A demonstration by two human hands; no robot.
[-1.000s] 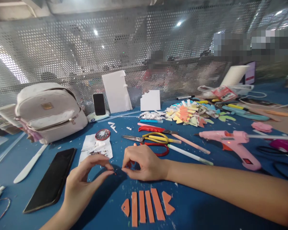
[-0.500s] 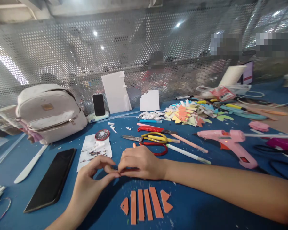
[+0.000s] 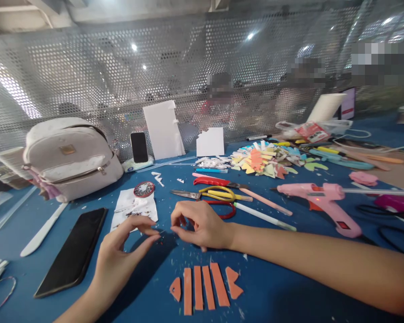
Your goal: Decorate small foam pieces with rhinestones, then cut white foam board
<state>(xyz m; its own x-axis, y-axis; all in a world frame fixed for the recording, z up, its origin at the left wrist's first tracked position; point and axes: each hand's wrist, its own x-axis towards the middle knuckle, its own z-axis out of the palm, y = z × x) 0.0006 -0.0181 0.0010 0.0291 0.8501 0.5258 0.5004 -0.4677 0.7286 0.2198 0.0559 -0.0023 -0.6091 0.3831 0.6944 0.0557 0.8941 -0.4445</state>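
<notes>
Six flat, matte orange pieces [image 3: 198, 288] lie on the blue tabletop [image 3: 148, 300] just nearer the wearer than the hands, in a row whose long axis runs left to right. Its blunt point, a small holed piece [image 3: 176, 289], faces left; a notched piece [image 3: 234, 283] opens rightward. Between them stand four narrow strips, lengthwise away from the wearer; the rightmost leans left at its far end.

The left hand [image 3: 116, 253] holds thumb and forefinger tips close together; whether they pinch something tiny I cannot tell. The right hand [image 3: 205, 226] is curled, thumb tip near the forefinger; its grip is equally unclear.

Beyond lie a creased white paper [image 3: 126, 206] with dark specks, a round red-rimmed disc [image 3: 144, 189], metal-bladed scissors [image 3: 188, 194] and a smooth pink glue gun [image 3: 326, 197].
</notes>
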